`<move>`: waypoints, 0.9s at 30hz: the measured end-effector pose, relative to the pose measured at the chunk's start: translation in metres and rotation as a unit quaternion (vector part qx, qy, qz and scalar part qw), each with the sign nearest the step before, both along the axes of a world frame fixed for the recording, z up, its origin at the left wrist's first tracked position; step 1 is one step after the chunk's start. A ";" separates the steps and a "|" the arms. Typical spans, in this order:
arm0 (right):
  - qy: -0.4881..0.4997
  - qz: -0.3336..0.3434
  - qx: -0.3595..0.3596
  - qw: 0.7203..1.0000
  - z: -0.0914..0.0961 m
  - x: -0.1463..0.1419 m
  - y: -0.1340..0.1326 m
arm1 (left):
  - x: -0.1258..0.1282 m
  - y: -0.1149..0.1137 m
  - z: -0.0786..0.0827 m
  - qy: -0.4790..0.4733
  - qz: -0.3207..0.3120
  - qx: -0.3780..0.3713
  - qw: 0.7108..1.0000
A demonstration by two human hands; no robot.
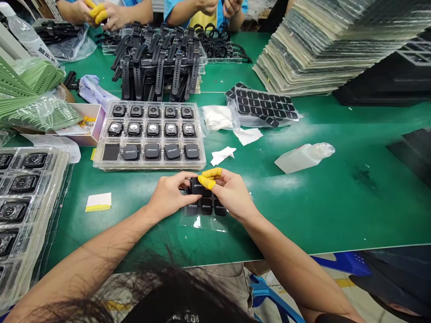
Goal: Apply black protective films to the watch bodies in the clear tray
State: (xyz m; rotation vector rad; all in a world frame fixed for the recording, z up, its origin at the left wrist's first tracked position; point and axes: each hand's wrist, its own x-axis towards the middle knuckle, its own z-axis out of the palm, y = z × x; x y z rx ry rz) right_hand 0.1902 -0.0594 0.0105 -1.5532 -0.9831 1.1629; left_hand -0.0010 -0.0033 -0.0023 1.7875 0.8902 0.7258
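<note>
Both my hands meet over a small black square watch body (196, 185) just above the green table. My left hand (170, 194) pinches it from the left. My right hand (229, 193), with yellow finger cots on two fingers, grips it from the right and top. Under my hands lies a clear film sheet (204, 214) carrying several black square stickers with white print. Behind it stands a clear tray (150, 135) with rows of watch bodies, some face up, some covered in black.
Stacked clear trays of watch bodies (23, 197) fill the left. A yellow-edged pad (98, 202), white paper scraps (222, 154) and a toppled plastic bottle (303, 157) lie on the table (336, 197). Black straps (158, 63), a tall tray stack (336, 40) and other people's hands (101, 13) stand beyond.
</note>
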 end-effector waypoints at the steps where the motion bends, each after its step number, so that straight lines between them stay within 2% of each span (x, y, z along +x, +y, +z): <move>1: -0.026 0.003 0.008 1.000 0.001 0.000 -0.001 | 0.000 0.000 0.000 0.000 0.001 0.000 1.000; 4: -0.144 -0.024 0.033 0.989 0.007 0.003 -0.003 | 0.000 0.001 0.001 -0.007 0.000 -0.014 1.000; 6: -0.183 -0.041 0.027 0.982 0.011 0.007 -0.003 | 0.000 0.001 0.001 -0.021 0.001 -0.033 0.999; 8: -0.148 -0.001 -0.012 0.989 0.014 0.009 -0.002 | 0.000 0.002 0.001 -0.035 0.001 -0.048 0.998; 10: -0.089 0.077 -0.053 0.992 0.014 0.007 -0.002 | -0.001 0.003 0.000 -0.047 -0.010 -0.053 0.997; 12: -0.045 0.120 -0.066 0.990 0.012 0.002 -0.001 | -0.001 0.003 0.000 -0.051 -0.026 -0.049 0.997; 14: -0.003 0.117 -0.063 0.991 0.008 -0.005 -0.001 | -0.001 0.002 0.000 -0.054 -0.029 -0.051 0.997; 17: 0.045 0.077 -0.060 0.994 0.001 -0.012 0.002 | 0.000 0.001 0.002 -0.064 -0.014 -0.074 0.995; 21: 0.072 0.032 -0.070 0.995 -0.005 -0.006 0.005 | 0.000 0.002 0.004 -0.060 -0.031 -0.099 0.993; 25: 0.064 0.087 -0.079 0.991 0.000 0.005 0.003 | 0.000 0.003 0.000 -0.071 -0.039 -0.096 0.992; 27: 0.042 0.086 -0.073 0.993 0.003 0.006 0.001 | 0.000 0.003 -0.003 -0.075 -0.042 -0.087 0.993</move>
